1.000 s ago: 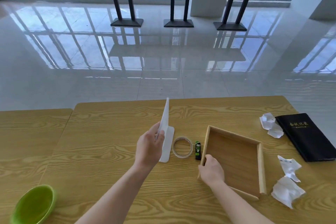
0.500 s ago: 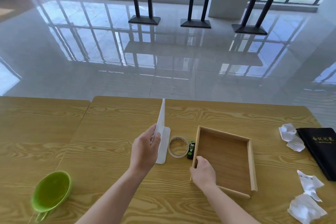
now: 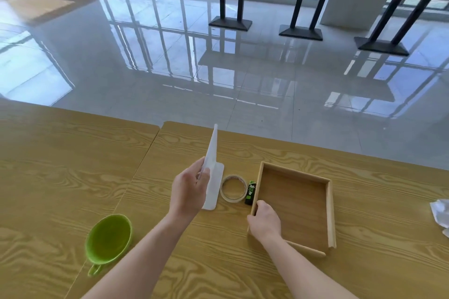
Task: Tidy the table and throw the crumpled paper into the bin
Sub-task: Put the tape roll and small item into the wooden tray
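My left hand point(image 3: 189, 189) pinches the lower part of a white L-shaped stand point(image 3: 211, 153) that rises upright from the wooden table point(image 3: 73, 172), its flat base point(image 3: 215, 189) on the tabletop. My right hand point(image 3: 263, 222) grips the near left corner of an empty wooden tray point(image 3: 295, 204). Between stand and tray lie a roll of tape point(image 3: 233, 188) and a small green-and-black packet point(image 3: 250, 192). One crumpled white paper point(image 3: 441, 213) shows at the right edge, partly cut off. No bin is in view.
A green cup point(image 3: 108, 241) lies on its side near the front left. A seam point(image 3: 143, 167) divides two joined tabletops. Beyond the table's far edge is a glossy tiled floor with tall black-legged tables point(image 3: 301, 7) by the windows.
The view has swung left: the black book and most crumpled papers slid out of frame on the right and the green cup moved toward the centre. Both hands keep their holds.
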{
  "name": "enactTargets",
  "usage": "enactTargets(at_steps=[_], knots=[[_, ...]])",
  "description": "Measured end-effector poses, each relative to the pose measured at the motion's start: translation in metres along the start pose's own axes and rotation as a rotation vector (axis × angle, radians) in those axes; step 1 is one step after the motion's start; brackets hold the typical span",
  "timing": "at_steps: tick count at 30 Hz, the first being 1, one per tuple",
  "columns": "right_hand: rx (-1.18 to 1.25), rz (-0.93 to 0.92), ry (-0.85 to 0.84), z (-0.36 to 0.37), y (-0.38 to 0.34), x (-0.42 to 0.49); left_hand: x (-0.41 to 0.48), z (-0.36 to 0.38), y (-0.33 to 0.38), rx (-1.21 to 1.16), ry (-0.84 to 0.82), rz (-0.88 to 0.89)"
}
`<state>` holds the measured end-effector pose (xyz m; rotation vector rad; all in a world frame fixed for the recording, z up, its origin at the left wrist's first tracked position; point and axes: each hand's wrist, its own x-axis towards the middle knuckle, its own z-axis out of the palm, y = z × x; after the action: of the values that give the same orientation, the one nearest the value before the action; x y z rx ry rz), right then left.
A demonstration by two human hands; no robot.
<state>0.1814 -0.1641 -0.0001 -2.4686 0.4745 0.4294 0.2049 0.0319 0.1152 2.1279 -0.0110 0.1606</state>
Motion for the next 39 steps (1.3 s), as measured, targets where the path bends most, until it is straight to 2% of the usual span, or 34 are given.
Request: enactTargets(at_steps=[25, 39], knots=[[0.049, 0.048, -0.006, 0.024, -0.095, 0.066, 0.094, -0.04, -0.042, 0.001, 0.037, -0.011], [0.173, 0.025, -0.079, 0.015, -0.102, 0.078, 0.106, -0.05, -0.06, -0.12, 0.064, -0.075]])
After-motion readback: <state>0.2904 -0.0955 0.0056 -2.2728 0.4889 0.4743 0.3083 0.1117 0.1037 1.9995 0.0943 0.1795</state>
